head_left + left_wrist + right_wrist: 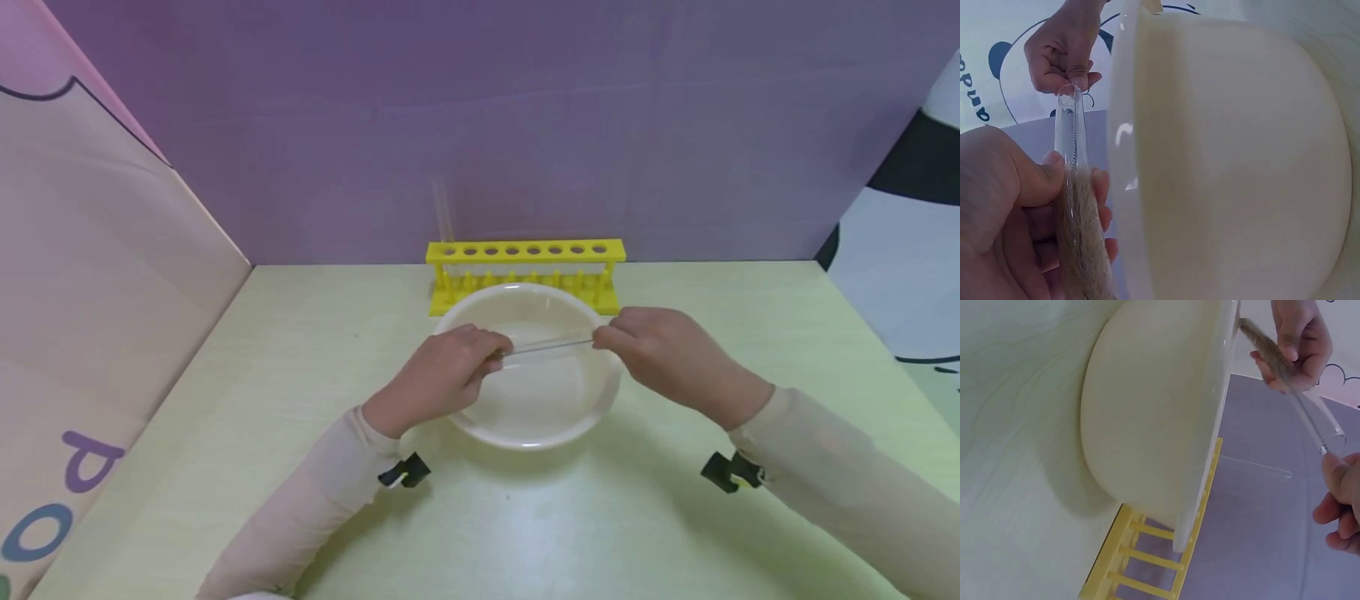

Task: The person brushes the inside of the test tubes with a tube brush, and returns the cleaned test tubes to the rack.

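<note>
Over a white basin (pixel 540 437), my left hand (pixel 450 371) grips a clear glass test tube (pixel 1064 140), its thumb and fingers wrapped around the lower part. Inside the tube lies a test tube brush (pixel 1082 231) with pale brown bristles and a twisted wire stem. My right hand (pixel 667 354) pinches the wire end of the brush, fingertips right at the tube's mouth. Tube and brush lie nearly level from hand to hand in the head view. In the right wrist view, bristles reach past the left hand toward the tube's closed end.
A yellow test tube rack (pixel 525 252) stands just behind the basin, its front partly hidden by the rim. Another clear test tube (pixel 442 208) leans up from its leftmost hole. The pale tabletop (pixel 315 333) ends at a purple backdrop (pixel 525 125), with printed panels on both sides.
</note>
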A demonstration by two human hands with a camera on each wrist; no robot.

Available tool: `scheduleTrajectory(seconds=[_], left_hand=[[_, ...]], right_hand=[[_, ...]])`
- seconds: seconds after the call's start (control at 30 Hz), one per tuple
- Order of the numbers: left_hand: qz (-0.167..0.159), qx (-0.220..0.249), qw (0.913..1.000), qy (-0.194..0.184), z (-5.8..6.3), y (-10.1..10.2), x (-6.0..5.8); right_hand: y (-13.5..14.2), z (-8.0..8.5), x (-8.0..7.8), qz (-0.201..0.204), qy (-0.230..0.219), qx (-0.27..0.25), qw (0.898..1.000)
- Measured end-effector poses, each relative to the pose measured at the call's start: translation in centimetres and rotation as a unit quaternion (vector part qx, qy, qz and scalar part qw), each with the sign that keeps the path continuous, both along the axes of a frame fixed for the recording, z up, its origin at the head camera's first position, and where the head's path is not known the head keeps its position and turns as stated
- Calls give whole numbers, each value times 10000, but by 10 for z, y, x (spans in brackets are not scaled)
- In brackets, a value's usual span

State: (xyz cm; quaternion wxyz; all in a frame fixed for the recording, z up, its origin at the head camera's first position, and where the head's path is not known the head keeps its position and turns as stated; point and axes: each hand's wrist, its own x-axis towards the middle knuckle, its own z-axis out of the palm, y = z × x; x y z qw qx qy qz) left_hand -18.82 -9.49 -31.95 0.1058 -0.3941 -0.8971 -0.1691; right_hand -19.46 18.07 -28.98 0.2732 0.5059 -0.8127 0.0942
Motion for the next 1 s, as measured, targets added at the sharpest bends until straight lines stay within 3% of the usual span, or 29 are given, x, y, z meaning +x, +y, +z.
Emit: scheduleTrajectory(seconds=[0.3, 0.53, 1.0], left_hand=[[42, 235, 9955, -922, 4, -4, 1], [19, 370, 9832, -1788, 6, -5, 1], [-6, 231, 9759, -2172, 13, -10, 1]], right_hand=[[9, -7, -10, 844, 1125, 65, 9900], [14, -13, -16, 1227, 1685, 32, 9780], [22, -16, -18, 1564, 2415, -35, 9577]])
